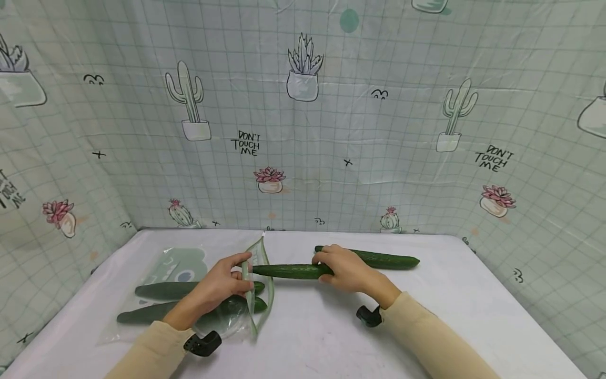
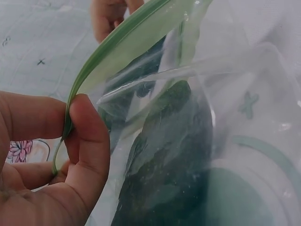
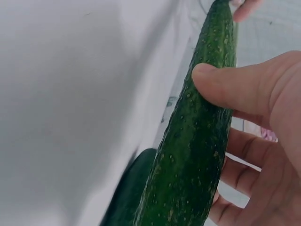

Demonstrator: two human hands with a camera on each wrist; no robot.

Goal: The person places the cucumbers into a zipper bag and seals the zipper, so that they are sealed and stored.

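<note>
My left hand [image 1: 220, 284] pinches the green-edged rim of a clear plastic zip bag [image 1: 271, 295], whose mouth stands open toward the right. Inside the bag lie two cucumbers [image 1: 151, 313], their tips near the opening. A third cucumber [image 1: 289, 271] is gripped by my right hand [image 1: 345, 268], thumb on one side and fingers on the other in the right wrist view. Its narrow tip points left and sits right at the bag's mouth. Behind my right hand another cucumber [image 1: 388, 260] lies on the table. The left wrist view shows the thumb and fingers on the bag's green edge [image 2: 89, 66].
A white-covered table [image 1: 322, 337] carries everything. Green printing [image 1: 184, 263] shows on the bag's left part. Behind the table hangs a checked curtain [image 1: 350, 200] with cactus drawings. Each wrist wears a small black camera [image 1: 203, 343].
</note>
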